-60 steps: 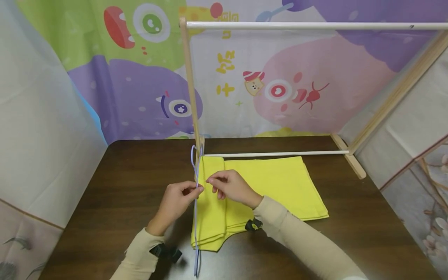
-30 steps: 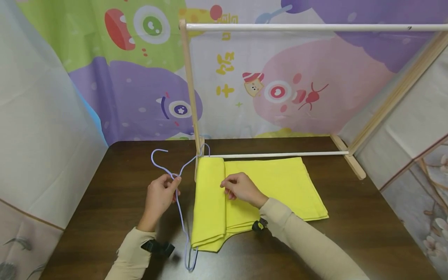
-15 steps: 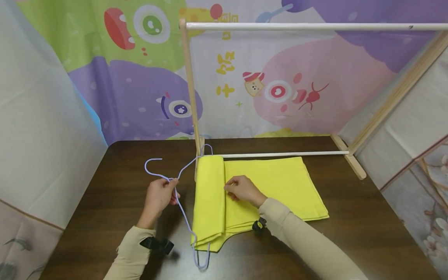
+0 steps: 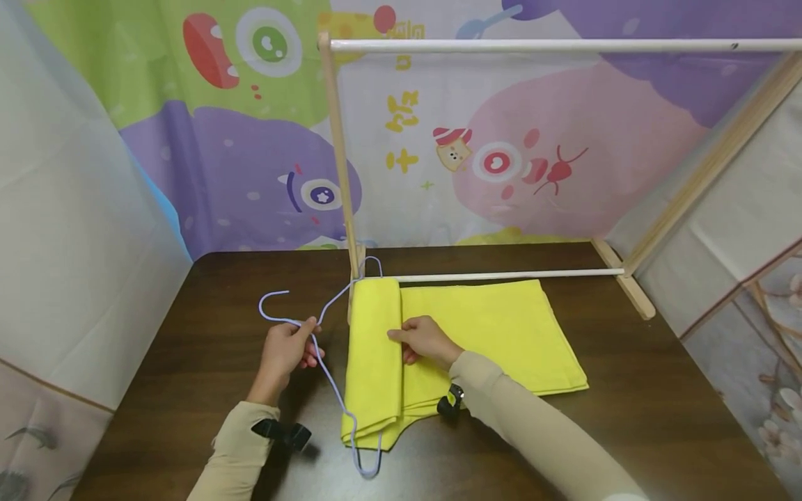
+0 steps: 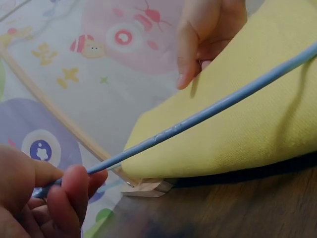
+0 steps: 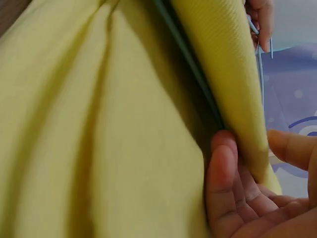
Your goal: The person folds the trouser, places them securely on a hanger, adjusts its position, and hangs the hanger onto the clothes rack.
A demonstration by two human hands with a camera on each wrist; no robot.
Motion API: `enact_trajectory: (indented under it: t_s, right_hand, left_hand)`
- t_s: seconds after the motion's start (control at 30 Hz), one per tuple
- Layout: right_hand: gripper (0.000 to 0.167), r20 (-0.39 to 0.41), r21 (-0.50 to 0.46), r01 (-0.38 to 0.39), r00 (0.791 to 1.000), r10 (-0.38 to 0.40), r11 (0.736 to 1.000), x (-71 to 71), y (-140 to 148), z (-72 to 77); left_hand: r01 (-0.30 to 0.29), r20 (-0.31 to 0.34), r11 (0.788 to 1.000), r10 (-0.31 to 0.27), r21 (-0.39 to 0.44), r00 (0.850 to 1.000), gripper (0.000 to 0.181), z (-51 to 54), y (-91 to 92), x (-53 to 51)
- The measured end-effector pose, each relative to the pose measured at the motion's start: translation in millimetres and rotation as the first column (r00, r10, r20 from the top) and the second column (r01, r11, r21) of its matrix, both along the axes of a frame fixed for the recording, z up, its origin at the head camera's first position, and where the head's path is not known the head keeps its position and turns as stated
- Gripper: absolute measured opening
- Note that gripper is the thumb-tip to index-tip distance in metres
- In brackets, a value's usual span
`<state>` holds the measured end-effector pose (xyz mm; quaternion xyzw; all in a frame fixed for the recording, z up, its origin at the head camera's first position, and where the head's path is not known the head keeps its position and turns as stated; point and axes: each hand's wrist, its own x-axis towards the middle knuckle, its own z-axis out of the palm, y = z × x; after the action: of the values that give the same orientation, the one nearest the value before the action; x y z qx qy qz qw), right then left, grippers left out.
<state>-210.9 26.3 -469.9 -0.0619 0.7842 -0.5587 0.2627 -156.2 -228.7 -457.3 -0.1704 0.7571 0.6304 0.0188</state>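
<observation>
My left hand (image 4: 285, 355) pinches a lilac wire clothes hanger (image 4: 335, 386) just below its hook, which points left. The hanger is tilted up at the neck, and its two ends stick out beyond a folded yellow garment (image 4: 489, 334) on the table. The garment's left part is a flap (image 4: 374, 362) turned over the hanger's lower bar. My right hand (image 4: 429, 341) is at that flap's right edge. In the right wrist view the thumb lies outside the flap (image 6: 225, 64) and the fingers curl beneath it, near the bar. Which garment it is, I cannot tell.
A drying rack of wooden posts (image 4: 338, 139) and white rods (image 4: 532, 46) stands behind the garment on the dark brown table (image 4: 207, 348). A cartoon-printed curtain (image 4: 250, 153) hangs at the back. Pale cloth panels (image 4: 63, 174) close off both sides.
My left hand has carried the hanger's hook out to the left, from edge-on to spread open, and slightly down. My right hand has moved onto the flap, thumb now over its edge.
</observation>
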Motion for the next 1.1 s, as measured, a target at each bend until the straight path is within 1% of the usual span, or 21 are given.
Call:
enact_trajectory:
  t_s: [0.1,0.2,0.27,0.43,0.53,0.7,0.77,0.83,1.0,1.1]
  right_hand:
    - [0.030,0.032,-0.014,0.029,0.999,-0.028,0.999,-2.1,-4.9,-1.6]
    - [0.027,0.048,-0.018,0.047,0.998,-0.046,0.999,-4.1,-8.8,-2.8]
    - [0.026,0.051,-0.013,0.058,0.997,-0.057,0.998,-4.7,-10.6,-3.1]
    - [0.021,0.027,-0.002,0.084,0.996,-0.084,0.996,-4.2,-14.8,-2.2]
    - [0.018,-0.003,-0.007,0.092,0.996,-0.092,0.996,-2.3,-17.2,2.1]
    - [0.017,-0.050,-0.019,0.085,0.995,-0.086,0.996,1.7,-19.3,10.9]
    - [0.017,-0.057,-0.034,0.074,0.995,-0.076,0.997,2.9,-20.3,14.9]
    - [0.019,-0.053,-0.067,0.064,0.996,-0.067,0.996,3.6,-21.5,19.2]
    - [0.023,-0.016,-0.165,0.048,0.999,-0.052,0.985,6.6,-25.9,32.0]
    - [0.024,-0.025,-0.193,0.039,0.999,-0.045,0.980,10.4,-29.0,41.0]
  left_hand:
    - [-0.027,-0.018,0.999,0.028,0.045,0.999,0.038,-2.7,0.4,-1.8]
    - [-0.049,-0.047,0.994,0.054,0.094,0.997,0.035,-4.5,0.2,-4.0]
    - [-0.054,-0.062,0.993,0.060,0.101,0.996,0.034,-5.4,-0.1,-4.9]
    - [-0.071,-0.073,0.996,0.075,0.058,0.994,0.035,-6.5,-0.5,-4.4]
    - [-0.077,-0.093,0.997,0.079,0.021,0.993,0.034,-6.3,-0.5,-4.0]
    - [-0.083,-0.118,0.997,0.081,-0.010,0.990,0.032,-6.7,-0.3,-4.1]
    - [-0.091,-0.117,0.996,0.089,-0.016,0.989,0.032,-7.2,-0.1,-4.0]
    - [-0.095,-0.120,0.995,0.092,-0.020,0.989,0.032,-7.4,0.1,-3.9]
    - [-0.091,-0.136,0.995,0.085,-0.042,0.987,0.031,-7.0,1.6,-3.7]
    - [-0.095,-0.145,0.994,0.085,-0.061,0.986,0.030,-6.5,2.5,-3.4]
